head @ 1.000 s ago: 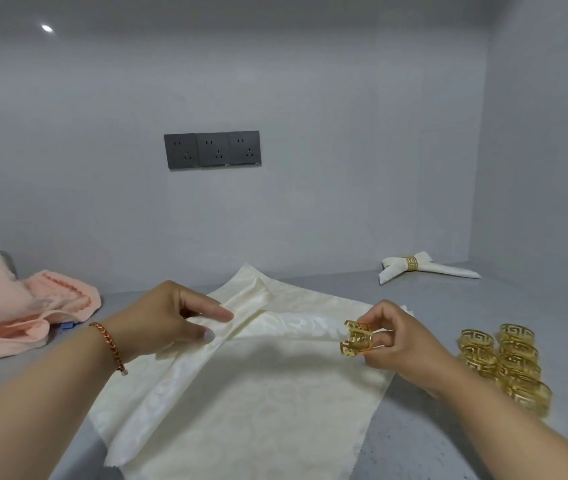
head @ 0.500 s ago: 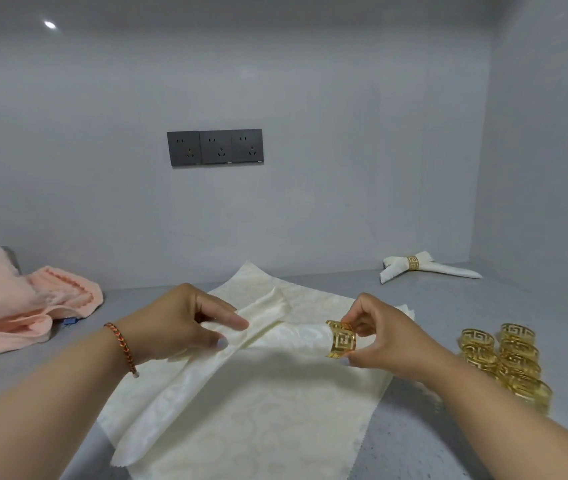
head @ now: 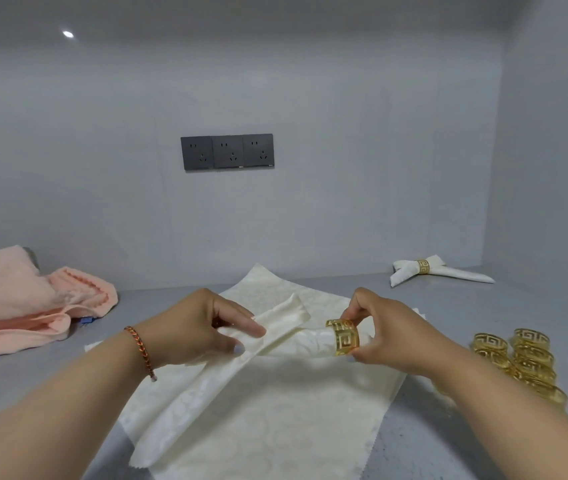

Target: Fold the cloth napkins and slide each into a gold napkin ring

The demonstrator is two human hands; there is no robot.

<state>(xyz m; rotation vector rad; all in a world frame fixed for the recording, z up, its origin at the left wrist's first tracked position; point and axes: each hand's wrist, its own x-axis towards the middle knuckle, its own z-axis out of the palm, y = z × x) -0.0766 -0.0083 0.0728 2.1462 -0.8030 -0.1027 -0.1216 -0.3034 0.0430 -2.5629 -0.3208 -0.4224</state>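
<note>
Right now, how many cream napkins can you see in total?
3: a finished napkin in its ring at the back right, a folded napkin held by both hands, and a flat napkin under it. More may lie beneath.

- Back wall [head: 345,98] — plain pale grey, smooth, slightly glossy.
- Small bright spot of light [head: 68,33] reflected near the wall's top left.
- Dark grey triple socket panel [head: 227,152] mounted on the back wall, three outlets side by side.
- Right side wall [head: 552,150] — same grey, meets the back wall in a vertical corner.
- Grey speckled countertop [head: 535,299] runs to both walls.
- Pink towels [head: 26,299] piled at the countertop's left edge, a small blue item just under them.
</note>
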